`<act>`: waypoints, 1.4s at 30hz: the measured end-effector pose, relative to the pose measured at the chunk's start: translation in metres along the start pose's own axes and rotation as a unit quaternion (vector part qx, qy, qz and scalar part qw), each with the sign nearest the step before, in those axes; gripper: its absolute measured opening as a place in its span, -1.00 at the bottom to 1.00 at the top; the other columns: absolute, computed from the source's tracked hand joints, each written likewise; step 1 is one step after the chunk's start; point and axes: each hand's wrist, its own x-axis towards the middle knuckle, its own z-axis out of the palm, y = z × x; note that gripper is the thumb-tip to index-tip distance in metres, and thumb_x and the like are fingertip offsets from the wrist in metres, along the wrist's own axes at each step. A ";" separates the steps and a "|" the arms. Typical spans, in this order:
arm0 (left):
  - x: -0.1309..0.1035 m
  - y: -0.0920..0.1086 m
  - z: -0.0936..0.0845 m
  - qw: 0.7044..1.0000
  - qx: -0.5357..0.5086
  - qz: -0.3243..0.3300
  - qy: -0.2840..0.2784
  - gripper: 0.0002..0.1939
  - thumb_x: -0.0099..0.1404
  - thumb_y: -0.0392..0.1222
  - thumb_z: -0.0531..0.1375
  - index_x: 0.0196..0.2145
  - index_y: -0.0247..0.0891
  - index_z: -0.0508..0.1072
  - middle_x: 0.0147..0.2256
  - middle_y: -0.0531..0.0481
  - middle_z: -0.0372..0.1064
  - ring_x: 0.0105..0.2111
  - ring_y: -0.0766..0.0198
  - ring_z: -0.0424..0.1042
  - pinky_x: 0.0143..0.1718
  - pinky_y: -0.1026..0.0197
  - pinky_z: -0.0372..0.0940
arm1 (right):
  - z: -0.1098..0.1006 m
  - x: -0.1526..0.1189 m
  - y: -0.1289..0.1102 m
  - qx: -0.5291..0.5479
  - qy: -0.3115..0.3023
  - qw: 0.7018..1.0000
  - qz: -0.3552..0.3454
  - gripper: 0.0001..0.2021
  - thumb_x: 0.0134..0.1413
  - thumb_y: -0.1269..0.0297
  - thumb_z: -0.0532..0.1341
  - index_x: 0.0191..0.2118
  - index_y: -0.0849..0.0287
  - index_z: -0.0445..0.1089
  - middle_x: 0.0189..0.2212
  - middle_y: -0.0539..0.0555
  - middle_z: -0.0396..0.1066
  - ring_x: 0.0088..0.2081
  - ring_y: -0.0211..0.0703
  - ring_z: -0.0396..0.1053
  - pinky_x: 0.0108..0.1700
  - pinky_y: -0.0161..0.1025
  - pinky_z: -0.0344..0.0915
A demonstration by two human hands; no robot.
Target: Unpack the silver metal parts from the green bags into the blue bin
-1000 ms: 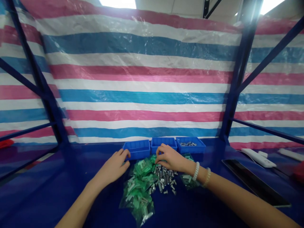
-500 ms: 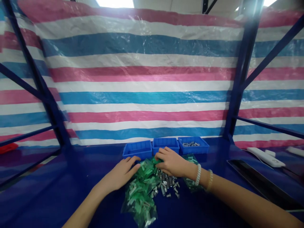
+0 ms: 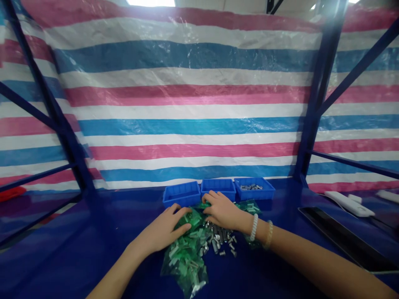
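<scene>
A heap of clear plastic bags (image 3: pixel 185 253) with small green and pale pieces lies in front of me. My left hand (image 3: pixel 165 228) rests on its left side, thumb and fingers spread over the plastic. At the top of the heap, my right hand (image 3: pixel 222 211) has its fingers curled down. Its fingertips are partly hidden among the green pieces, so what they grip cannot be made out. Loose metal screws and short cylinders (image 3: pixel 218 238) lie just below the right hand. Another bag of pale green pieces (image 3: pixel 249 206) lies beyond the right wrist, partly covered by it.
Behind the heap stand a left blue bin (image 3: pixel 181 199), a middle blue bin (image 3: pixel 218 195) and a right blue bin (image 3: pixel 268 194) holding metal parts. A black flat panel (image 3: pixel 343 236) and a white power strip (image 3: pixel 350 204) lie right. Blue frame posts (image 3: pixel 307 124) flank the table.
My left hand has shifted slightly right, further over the bags. My right hand has moved a little up and left, showing more of the bag behind it.
</scene>
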 end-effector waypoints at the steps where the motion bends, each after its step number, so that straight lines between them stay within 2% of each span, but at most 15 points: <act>1: 0.000 0.000 0.000 1.000 0.002 -0.001 -0.001 -0.54 0.37 0.11 -0.02 0.12 -0.11 0.28 -0.03 -0.13 0.27 -0.06 0.04 0.35 0.02 -0.01 0.24 | 0.000 0.000 0.001 0.005 0.001 1.000 0.003 -0.83 0.13 0.24 0.26 -0.24 0.20 0.53 -0.07 0.21 0.28 -0.03 0.09 0.16 -0.07 -0.02 0.20; 7: 0.001 0.003 -0.002 1.000 0.019 -0.009 -0.005 -0.53 0.36 0.10 -0.01 0.11 -0.19 0.27 -0.03 -0.18 0.29 -0.06 0.00 0.36 0.00 -0.04 0.26 | 0.008 0.000 0.010 0.039 0.005 0.999 0.000 -0.84 0.12 0.21 0.27 -0.22 0.11 0.55 -0.02 0.18 0.23 0.00 0.03 0.19 0.04 -0.04 0.16; 14: 0.000 0.004 -0.001 0.999 0.045 -0.009 0.009 -0.53 0.34 0.09 0.01 0.09 -0.19 0.30 -0.05 -0.16 0.35 -0.09 -0.01 0.41 -0.05 -0.01 0.29 | 0.010 -0.001 0.012 0.121 0.013 0.992 -0.011 -0.87 0.07 0.25 0.31 -0.29 0.15 0.56 -0.06 0.20 0.24 0.02 0.08 0.18 0.06 0.02 0.13; 18: 0.000 0.001 0.001 0.998 0.053 -0.006 0.028 -0.55 0.33 0.11 0.01 0.06 -0.17 0.32 -0.09 -0.15 0.38 -0.12 0.00 0.43 -0.09 0.03 0.31 | 0.011 0.000 0.015 0.158 0.019 0.987 -0.010 -0.94 0.01 0.33 0.35 -0.33 0.16 0.54 -0.07 0.16 0.25 0.02 0.04 0.21 0.08 -0.01 0.13; 23: 0.001 0.000 0.004 0.997 0.071 -0.019 0.033 -0.54 0.33 0.12 0.00 0.04 -0.19 0.31 -0.09 -0.16 0.36 -0.15 -0.01 0.44 -0.15 0.02 0.32 | 0.005 -0.006 0.020 0.238 0.047 0.970 0.025 -0.87 -0.06 0.35 0.40 -0.32 0.16 0.50 -0.16 0.09 0.33 -0.07 -0.10 0.31 -0.02 -0.19 0.24; 26: 0.002 0.001 0.006 0.994 0.100 -0.026 0.043 -0.55 0.33 0.12 -0.01 0.01 -0.20 0.33 -0.10 -0.17 0.36 -0.18 -0.02 0.45 -0.18 0.00 0.33 | -0.004 -0.019 0.024 0.271 0.080 0.957 0.069 -0.88 0.01 0.32 0.36 -0.30 0.17 0.46 -0.30 0.04 0.40 -0.22 -0.16 0.36 -0.14 -0.23 0.28; 28: 0.004 0.002 0.006 0.988 0.134 -0.038 0.065 -0.57 0.34 0.10 -0.02 -0.01 -0.22 0.35 -0.11 -0.19 0.37 -0.20 -0.04 0.45 -0.21 -0.03 0.32 | -0.010 -0.032 0.026 0.308 0.104 0.938 0.120 -0.88 0.09 0.27 0.30 -0.29 0.21 0.43 -0.43 0.01 0.40 -0.38 -0.21 0.35 -0.31 -0.28 0.28; 29: 0.005 0.005 0.006 0.984 0.150 -0.046 0.084 -0.58 0.35 0.08 -0.02 -0.02 -0.23 0.36 -0.11 -0.20 0.38 -0.21 -0.06 0.45 -0.21 -0.05 0.32 | -0.012 -0.039 0.026 0.348 0.119 0.918 0.151 -0.85 0.09 0.24 0.28 -0.29 0.22 0.41 -0.48 0.00 0.39 -0.44 -0.24 0.33 -0.38 -0.30 0.25; 31: 0.009 0.013 0.007 0.977 0.158 -0.052 0.135 -0.62 0.35 0.02 -0.01 -0.06 -0.27 0.38 -0.11 -0.23 0.38 -0.17 -0.11 0.43 -0.18 -0.12 0.29 | -0.015 -0.052 0.025 0.453 0.157 0.852 0.209 -0.81 0.05 0.20 0.31 -0.33 0.22 0.40 -0.51 -0.01 0.39 -0.48 -0.27 0.32 -0.41 -0.32 0.22; 33: 0.015 0.029 0.008 0.977 0.103 -0.030 0.185 -0.68 0.34 -0.04 0.02 -0.11 -0.28 0.39 -0.12 -0.23 0.39 -0.14 -0.10 0.41 -0.13 -0.14 0.27 | -0.016 -0.063 0.021 0.549 0.193 0.773 0.252 -0.79 -0.03 0.19 0.36 -0.37 0.22 0.39 -0.50 -0.02 0.40 -0.46 -0.29 0.33 -0.39 -0.33 0.21; 34: 0.020 0.039 0.010 0.979 0.043 -0.010 0.197 -0.72 0.33 -0.07 0.04 -0.13 -0.27 0.38 -0.14 -0.20 0.40 -0.14 -0.06 0.41 -0.12 -0.11 0.27 | -0.017 -0.066 0.019 0.580 0.205 0.743 0.264 -0.77 -0.05 0.18 0.37 -0.38 0.22 0.39 -0.51 -0.03 0.39 -0.47 -0.31 0.31 -0.40 -0.34 0.20; 36: 0.031 0.063 0.014 0.975 -0.139 0.015 0.175 -0.78 0.31 -0.09 0.07 -0.17 -0.24 0.37 -0.25 -0.11 0.43 -0.24 0.08 0.45 -0.19 0.02 0.33 | -0.018 -0.071 0.013 0.625 0.219 0.697 0.276 -0.75 -0.06 0.17 0.38 -0.38 0.22 0.38 -0.56 -0.07 0.36 -0.53 -0.36 0.26 -0.46 -0.37 0.15; 37: 0.037 0.074 0.017 0.958 -0.246 0.011 0.149 -0.79 0.30 -0.08 0.08 -0.19 -0.23 0.36 -0.32 -0.07 0.44 -0.30 0.13 0.47 -0.25 0.08 0.35 | -0.019 -0.072 0.009 0.641 0.225 0.681 0.275 -0.74 -0.07 0.16 0.39 -0.38 0.22 0.38 -0.58 -0.09 0.34 -0.55 -0.38 0.23 -0.48 -0.38 0.12; 39: 0.047 0.093 0.023 0.897 -0.430 -0.008 0.104 -0.78 0.27 -0.06 0.13 -0.22 -0.25 0.35 -0.39 -0.03 0.45 -0.39 0.21 0.48 -0.30 0.15 0.38 | -0.020 -0.073 0.003 0.657 0.238 0.667 0.259 -0.73 -0.09 0.17 0.40 -0.38 0.22 0.38 -0.58 -0.09 0.34 -0.55 -0.39 0.23 -0.48 -0.39 0.12; 42: 0.052 0.107 0.030 0.804 -0.587 -0.059 0.072 -0.75 0.22 -0.03 0.21 -0.28 -0.28 0.38 -0.45 -0.02 0.47 -0.45 0.29 0.48 -0.33 0.24 0.38 | -0.019 -0.073 -0.005 0.660 0.241 0.673 0.231 -0.75 -0.10 0.20 0.42 -0.38 0.21 0.38 -0.51 -0.05 0.39 -0.46 -0.35 0.30 -0.40 -0.38 0.19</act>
